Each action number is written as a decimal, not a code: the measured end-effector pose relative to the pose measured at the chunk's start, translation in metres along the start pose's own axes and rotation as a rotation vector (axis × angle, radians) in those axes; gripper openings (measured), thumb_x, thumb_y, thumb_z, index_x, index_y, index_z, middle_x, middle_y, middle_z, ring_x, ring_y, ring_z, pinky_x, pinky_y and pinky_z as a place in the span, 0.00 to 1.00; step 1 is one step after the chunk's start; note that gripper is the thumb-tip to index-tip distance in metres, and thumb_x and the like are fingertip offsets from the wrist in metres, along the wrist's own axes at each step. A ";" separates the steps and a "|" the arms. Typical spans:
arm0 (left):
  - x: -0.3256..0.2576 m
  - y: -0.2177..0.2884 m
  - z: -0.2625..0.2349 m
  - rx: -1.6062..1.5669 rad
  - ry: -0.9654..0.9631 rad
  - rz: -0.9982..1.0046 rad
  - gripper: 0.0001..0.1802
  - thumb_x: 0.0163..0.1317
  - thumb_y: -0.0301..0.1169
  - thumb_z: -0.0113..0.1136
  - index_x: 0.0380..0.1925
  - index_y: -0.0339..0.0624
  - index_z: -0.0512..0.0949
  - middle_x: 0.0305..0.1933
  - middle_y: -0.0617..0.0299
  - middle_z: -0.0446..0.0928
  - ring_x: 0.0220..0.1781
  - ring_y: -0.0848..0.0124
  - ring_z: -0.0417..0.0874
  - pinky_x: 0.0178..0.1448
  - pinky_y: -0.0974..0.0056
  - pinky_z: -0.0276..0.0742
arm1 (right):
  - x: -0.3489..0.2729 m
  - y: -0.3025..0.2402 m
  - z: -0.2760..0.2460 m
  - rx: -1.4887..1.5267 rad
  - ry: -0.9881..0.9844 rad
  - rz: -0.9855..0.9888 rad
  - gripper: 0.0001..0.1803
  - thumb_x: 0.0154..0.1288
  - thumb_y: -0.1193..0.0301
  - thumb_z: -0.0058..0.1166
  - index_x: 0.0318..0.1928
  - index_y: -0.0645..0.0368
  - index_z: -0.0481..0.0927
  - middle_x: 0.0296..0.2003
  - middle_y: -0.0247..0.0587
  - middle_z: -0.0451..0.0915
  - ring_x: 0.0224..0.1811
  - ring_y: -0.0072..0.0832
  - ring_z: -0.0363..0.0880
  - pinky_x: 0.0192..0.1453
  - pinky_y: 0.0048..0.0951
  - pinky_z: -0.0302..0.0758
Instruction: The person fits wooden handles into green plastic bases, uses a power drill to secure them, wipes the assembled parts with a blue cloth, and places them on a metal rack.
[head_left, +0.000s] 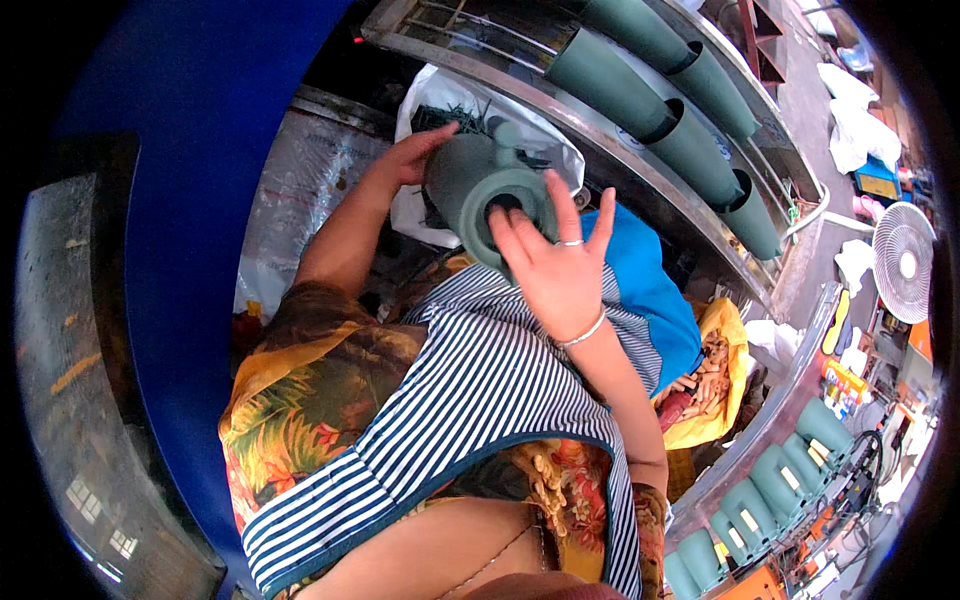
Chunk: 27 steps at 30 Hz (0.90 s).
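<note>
In front of my body is a green, hollow plastic vessel (pixel 458 172) with a thick round rim and a dark opening facing me. My left hand (pixel 418 155) supports its far left side, part of the fingers hidden behind it. From the right, my right hand (pixel 556 272) reaches over the rim with some fingers inside the opening; its other fingers are spread. Beneath the vessel, an open white sack (pixel 408 208) contains dark green plastic trimmings (pixel 445 118). What lies inside the vessel cannot be seen.
Several green tubular vessels (pixel 610 85) lie on a metal-framed rack (pixel 480 75) ahead. At right are a yellow sack (pixel 738 350) of brownish pieces, a blue cloth (pixel 640 290), a fan (pixel 903 262) and a row of green vessels (pixel 775 480). A blue panel (pixel 200 250) stands left.
</note>
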<state>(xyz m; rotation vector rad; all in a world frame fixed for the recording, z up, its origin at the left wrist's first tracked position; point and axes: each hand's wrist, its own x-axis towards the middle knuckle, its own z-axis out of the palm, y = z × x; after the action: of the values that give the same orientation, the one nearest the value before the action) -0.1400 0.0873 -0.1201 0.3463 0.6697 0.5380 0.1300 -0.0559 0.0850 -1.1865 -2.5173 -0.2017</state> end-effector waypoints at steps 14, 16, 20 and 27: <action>-0.036 0.096 0.129 0.297 0.598 0.907 0.22 0.62 0.35 0.66 0.53 0.36 0.76 0.49 0.57 0.80 0.47 0.64 0.82 0.51 0.58 0.79 | 0.003 0.054 0.018 1.084 0.388 0.941 0.24 0.71 0.70 0.52 0.64 0.60 0.67 0.65 0.42 0.67 0.58 0.32 0.75 0.58 0.31 0.74; -0.013 0.147 0.102 0.382 0.693 0.964 0.27 0.57 0.38 0.71 0.53 0.35 0.76 0.49 0.53 0.80 0.47 0.62 0.83 0.50 0.57 0.79 | -0.007 0.060 0.014 1.122 0.387 0.923 0.23 0.70 0.72 0.53 0.64 0.59 0.68 0.63 0.41 0.69 0.57 0.31 0.75 0.58 0.31 0.74; 0.067 0.235 0.023 0.913 0.986 0.835 0.34 0.54 0.45 0.73 0.53 0.31 0.75 0.49 0.49 0.80 0.48 0.59 0.83 0.49 0.54 0.80 | -0.045 0.078 0.021 1.132 0.387 1.101 0.17 0.69 0.74 0.53 0.57 0.60 0.74 0.56 0.39 0.76 0.53 0.28 0.77 0.54 0.28 0.75; 0.088 0.280 0.088 1.112 0.959 0.469 0.54 0.51 0.50 0.74 0.66 0.20 0.59 0.62 0.35 0.70 0.57 0.51 0.79 0.52 0.51 0.80 | -0.077 0.083 -0.011 1.287 0.353 1.348 0.12 0.72 0.72 0.51 0.53 0.60 0.77 0.49 0.34 0.80 0.49 0.24 0.79 0.50 0.25 0.75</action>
<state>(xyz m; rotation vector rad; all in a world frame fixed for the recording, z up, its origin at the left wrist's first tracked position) -0.1238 0.3526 0.0319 1.3531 1.8394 0.7353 0.2416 -0.0607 0.0648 -1.5660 -0.6965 1.1711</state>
